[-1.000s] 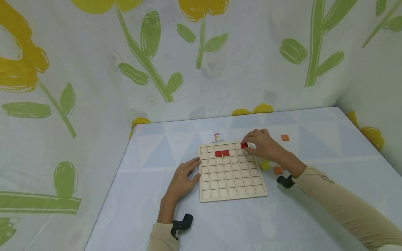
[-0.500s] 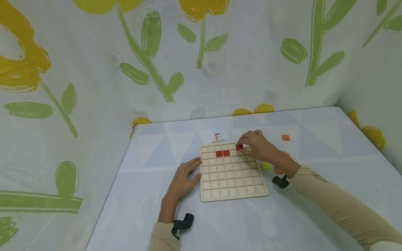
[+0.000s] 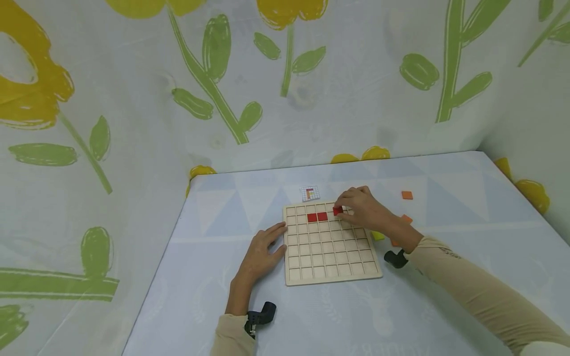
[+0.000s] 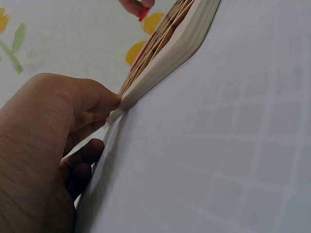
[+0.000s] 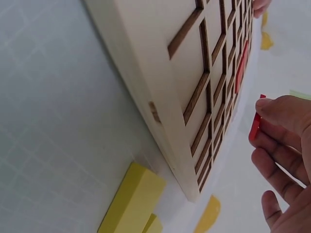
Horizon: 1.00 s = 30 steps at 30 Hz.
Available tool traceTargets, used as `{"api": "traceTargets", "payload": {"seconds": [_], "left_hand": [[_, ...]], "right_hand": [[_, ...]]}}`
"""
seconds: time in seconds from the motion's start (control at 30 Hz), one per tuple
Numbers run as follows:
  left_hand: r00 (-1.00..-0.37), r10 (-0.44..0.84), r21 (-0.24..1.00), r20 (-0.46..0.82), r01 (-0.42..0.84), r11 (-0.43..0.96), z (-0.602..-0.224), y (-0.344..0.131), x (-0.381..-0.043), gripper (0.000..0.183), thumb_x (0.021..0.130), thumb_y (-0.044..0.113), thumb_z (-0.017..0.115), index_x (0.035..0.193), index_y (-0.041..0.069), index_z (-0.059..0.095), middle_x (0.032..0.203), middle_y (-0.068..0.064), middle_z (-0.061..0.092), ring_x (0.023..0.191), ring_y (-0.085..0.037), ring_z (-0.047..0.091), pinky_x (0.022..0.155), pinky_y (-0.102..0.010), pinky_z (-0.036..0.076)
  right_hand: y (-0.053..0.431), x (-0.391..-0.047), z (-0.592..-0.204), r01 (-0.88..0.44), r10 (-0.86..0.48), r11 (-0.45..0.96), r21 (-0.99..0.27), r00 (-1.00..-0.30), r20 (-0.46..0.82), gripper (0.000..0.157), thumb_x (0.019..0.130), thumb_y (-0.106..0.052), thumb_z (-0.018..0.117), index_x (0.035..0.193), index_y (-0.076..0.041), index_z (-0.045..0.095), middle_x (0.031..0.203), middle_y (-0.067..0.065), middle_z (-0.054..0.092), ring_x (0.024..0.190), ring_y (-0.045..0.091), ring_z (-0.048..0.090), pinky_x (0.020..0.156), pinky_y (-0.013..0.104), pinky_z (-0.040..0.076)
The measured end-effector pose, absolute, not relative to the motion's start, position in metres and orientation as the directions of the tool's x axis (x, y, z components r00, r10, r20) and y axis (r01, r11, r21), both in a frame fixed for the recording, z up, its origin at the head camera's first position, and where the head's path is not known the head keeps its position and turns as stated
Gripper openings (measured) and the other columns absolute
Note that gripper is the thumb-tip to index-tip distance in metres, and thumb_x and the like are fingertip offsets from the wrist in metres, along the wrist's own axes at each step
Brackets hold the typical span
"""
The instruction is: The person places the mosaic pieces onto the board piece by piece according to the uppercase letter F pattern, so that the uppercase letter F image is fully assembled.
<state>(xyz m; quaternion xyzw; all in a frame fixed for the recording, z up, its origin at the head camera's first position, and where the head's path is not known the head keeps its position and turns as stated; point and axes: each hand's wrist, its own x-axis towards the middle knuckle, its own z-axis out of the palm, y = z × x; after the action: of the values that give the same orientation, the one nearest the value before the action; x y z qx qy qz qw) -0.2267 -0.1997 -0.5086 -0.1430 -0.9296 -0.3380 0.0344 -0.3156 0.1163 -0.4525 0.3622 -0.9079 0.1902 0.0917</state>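
Observation:
A light wooden grid board (image 3: 329, 247) lies flat on the table, its squares framed by dark grooves. Two red square tiles (image 3: 317, 217) sit side by side in its second row from the far edge. My right hand (image 3: 367, 211) pinches a third red tile (image 5: 255, 124) between thumb and fingertips, held above the grid to the right of that pair. At the board's left side rests my left hand (image 3: 260, 255), fingers spread and relaxed. Its thumb (image 4: 104, 97) touches the board's edge in the left wrist view.
Behind the board lies a small card (image 3: 310, 193) printed with a coloured grid pattern. Yellow tiles (image 5: 131, 199) lie close by the board's right edge. Orange tiles (image 3: 407, 195) are scattered farther right, some partly behind my right forearm. A flower-printed curtain (image 3: 347, 109) surrounds the table.
My right hand has moved left over the board with the red tile, from the far right corner toward the two placed red tiles. The left hand stays at the board's edge.

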Motion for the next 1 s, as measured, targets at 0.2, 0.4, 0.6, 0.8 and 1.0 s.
{"api": "traceTargets", "payload": {"seconds": [0.2,0.4,0.6,0.8,1.0], "left_hand": [[-0.958,0.238,0.618,0.159,0.285,0.732,-0.509,-0.200,-0.227,0.051,0.095,0.023,0.064,0.145,0.019,0.056,0.152,0.011,0.045,0.136,-0.016,0.047,0.119,-0.047,0.018],[-0.959,0.240,0.617,0.150,0.280,0.735,-0.509,-0.200,-0.227,0.051,0.095,0.024,0.064,0.145,0.019,0.055,0.153,0.010,0.045,0.136,-0.016,0.046,0.119,-0.047,0.019],[-0.961,0.237,0.613,0.144,0.275,0.740,-0.508,-0.199,-0.227,0.051,0.095,0.024,0.063,0.145,0.018,0.055,0.153,0.010,0.045,0.136,-0.017,0.047,0.119,-0.046,0.019],[-0.964,0.227,0.616,0.141,0.265,0.742,-0.507,-0.198,-0.227,0.051,0.095,0.023,0.064,0.145,0.020,0.056,0.152,0.011,0.045,0.121,-0.018,0.054,0.109,-0.046,0.035],[-0.965,0.224,0.615,0.133,0.258,0.745,-0.506,-0.199,-0.226,0.051,0.095,0.024,0.064,0.145,0.020,0.056,0.152,0.012,0.045,0.118,-0.018,0.053,0.104,-0.046,0.039]], "right_hand": [[0.113,-0.314,-0.453,-0.701,-0.634,0.657,-0.279,-0.713,0.300,0.019,0.082,-0.018,0.084,0.097,-0.010,0.077,0.101,0.003,0.072,0.100,0.024,0.061,0.089,0.049,0.038],[0.111,-0.316,-0.455,-0.691,-0.635,0.667,-0.279,-0.723,0.273,0.017,0.084,-0.020,0.083,0.096,-0.010,0.077,0.101,0.003,0.071,0.099,0.024,0.060,0.090,0.050,0.038],[0.110,-0.318,-0.460,-0.687,-0.636,0.667,-0.289,-0.727,0.259,0.018,0.084,-0.022,0.083,0.097,-0.011,0.077,0.101,0.002,0.071,0.099,0.023,0.060,0.090,0.049,0.038],[0.109,-0.321,-0.465,-0.698,-0.644,0.662,-0.272,-0.716,0.269,0.016,0.084,-0.021,0.082,0.097,-0.012,0.077,0.100,0.000,0.071,0.097,0.022,0.060,0.088,0.048,0.038],[0.107,-0.322,-0.466,-0.703,-0.651,0.665,-0.252,-0.711,0.266,0.015,0.084,-0.019,0.082,0.097,-0.012,0.077,0.102,0.002,0.071,0.097,0.023,0.060,0.086,0.049,0.039]]}}
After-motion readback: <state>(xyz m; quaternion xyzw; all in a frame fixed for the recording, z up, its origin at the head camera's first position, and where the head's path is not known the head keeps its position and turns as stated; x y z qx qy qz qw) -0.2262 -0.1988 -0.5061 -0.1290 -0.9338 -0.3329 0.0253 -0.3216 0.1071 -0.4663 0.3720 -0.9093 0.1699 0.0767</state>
